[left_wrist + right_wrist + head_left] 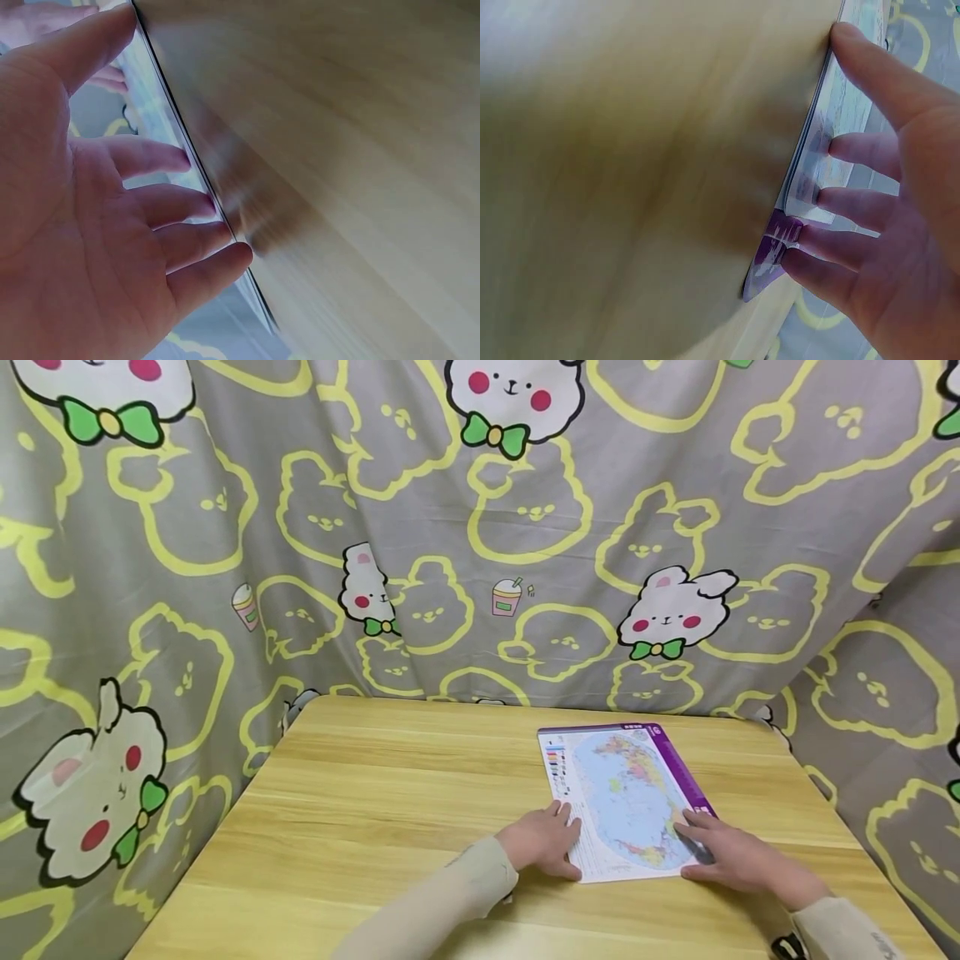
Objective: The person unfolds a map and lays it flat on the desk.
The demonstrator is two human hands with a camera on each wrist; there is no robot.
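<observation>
A flat world map sheet (622, 802) with a purple border lies on the wooden table, its printed face up. At its left edge, near the front corner, rests my left hand (543, 840), fingers spread and fairly straight. In the left wrist view, the fingertips (199, 202) of that hand line up along the thin dark edge of the map. Across from it, my right hand (738, 853) touches the right edge near the purple strip. The right wrist view shows its thumb (862, 60) at the edge and its other fingers extended over the map's surface.
The wooden table (375, 777) stretches to the left of the map and in front of it. A grey curtain (420, 527) with yellow outlines and white cartoon animals hangs behind the table and along both sides.
</observation>
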